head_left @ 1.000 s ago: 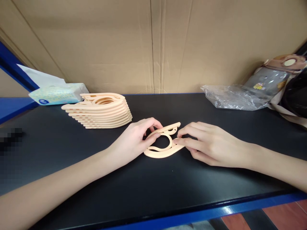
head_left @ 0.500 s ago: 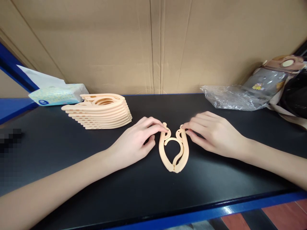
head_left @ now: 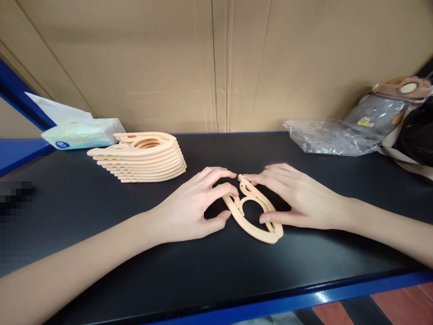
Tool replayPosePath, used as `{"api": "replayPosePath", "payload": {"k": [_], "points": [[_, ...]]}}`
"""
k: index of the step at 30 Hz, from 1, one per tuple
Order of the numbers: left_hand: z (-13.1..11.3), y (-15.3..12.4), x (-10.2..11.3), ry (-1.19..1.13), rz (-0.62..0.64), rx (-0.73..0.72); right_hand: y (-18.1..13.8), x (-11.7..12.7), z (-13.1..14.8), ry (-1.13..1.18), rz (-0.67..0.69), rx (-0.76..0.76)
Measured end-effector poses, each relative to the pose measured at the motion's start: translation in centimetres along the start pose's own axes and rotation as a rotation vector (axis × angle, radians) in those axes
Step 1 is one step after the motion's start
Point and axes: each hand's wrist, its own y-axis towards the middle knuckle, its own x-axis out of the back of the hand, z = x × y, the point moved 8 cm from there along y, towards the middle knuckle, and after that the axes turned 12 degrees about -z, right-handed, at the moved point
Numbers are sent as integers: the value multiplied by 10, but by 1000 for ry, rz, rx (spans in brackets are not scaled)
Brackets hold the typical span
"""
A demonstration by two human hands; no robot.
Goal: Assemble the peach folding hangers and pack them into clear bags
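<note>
A peach-coloured plastic folding clothes hanger (head_left: pixel 250 228) lies tilted on the black tabletop between my hands, its two arms folded close and its hook between them. My left hand (head_left: pixel 198 203) has its fingers curled over the end of the left arm, with the thumb against that arm's outer side. Along the other arm, my right hand (head_left: pixel 297 196) holds the hanger, fingertips near the top end and thumb across the lower part. To the left stands a neat stack of folded hangers (head_left: pixel 145 160) of the same kind.
Behind the stack sits a tissue pack (head_left: pixel 84 133) with one tissue sticking out. A crumpled clear plastic bag (head_left: pixel 324 137) and a clear bottle (head_left: pixel 379 113) with a strap are at the back right. Cardboard (head_left: pixel 152 67) walls off the rear; a blue edge (head_left: pixel 304 295) runs along the front.
The hanger has turned, its joined end swinging right, and its arms are closer together. My right thumb has come down onto it, and my left fingers have curled round the left arm.
</note>
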Motion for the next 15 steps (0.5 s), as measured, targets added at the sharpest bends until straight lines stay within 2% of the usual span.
{"api": "replayPosePath", "payload": {"k": [6, 10, 12, 15], "points": [[4, -4, -6, -60, 71, 41, -1, -11, 11, 190, 97, 28], [6, -4, -6, -87, 75, 69, 1, -7, 11, 210, 50, 15], [6, -4, -5, -55, 75, 78, 1, 0, 5, 169, -19, -32], [4, -2, -2, 14, 55, 62, 0, 9, -13, 93, -74, -197]]}}
